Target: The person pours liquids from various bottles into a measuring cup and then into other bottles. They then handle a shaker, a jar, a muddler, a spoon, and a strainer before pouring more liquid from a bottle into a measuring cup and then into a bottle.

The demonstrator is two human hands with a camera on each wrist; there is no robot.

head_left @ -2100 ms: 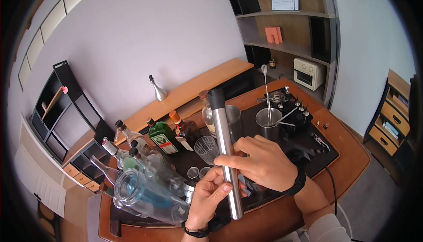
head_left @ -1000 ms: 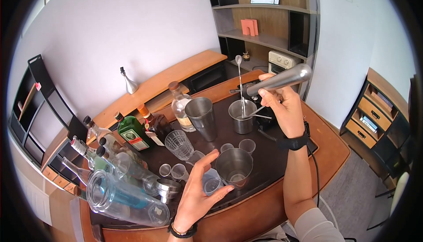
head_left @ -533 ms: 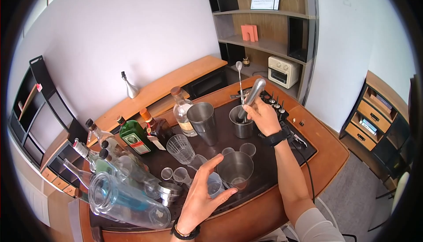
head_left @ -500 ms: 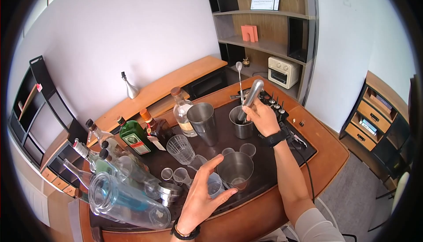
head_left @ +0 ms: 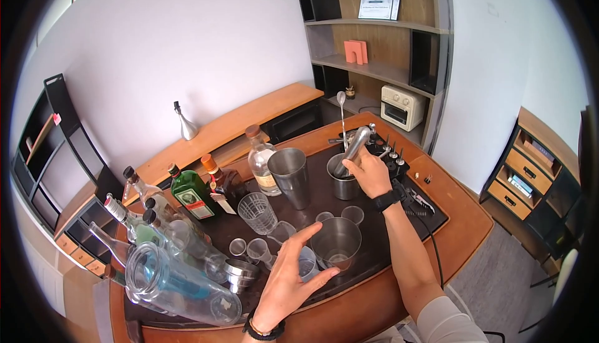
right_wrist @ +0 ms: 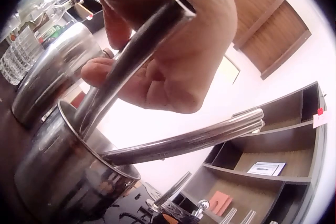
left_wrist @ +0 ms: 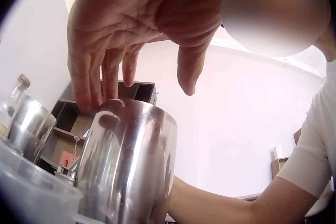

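- While the brown desk (head_left: 471, 215) fills the lower middle of the head view, a clear jar (head_left: 187, 288) sits at its lower left.
- At bottom centre, the left hand (head_left: 290, 284) has thumb and fingers spread apart beside a wide metal tin (head_left: 349, 259); whether they touch its rim, I cannot tell.
- Right of centre, the right hand (head_left: 369, 171) grips a steel muddler (head_left: 355, 145).
- Just lower left of that hand stands a steel cup (head_left: 345, 188).
- Tilted, the muddler has its lower end inside the cup.

The muddler (head_left: 355, 146) and cup (head_left: 343, 189) are silver; at the cup's nine o'clock, one bottle (head_left: 189, 188) is green; the mat (head_left: 296, 219) seems brownish-black.
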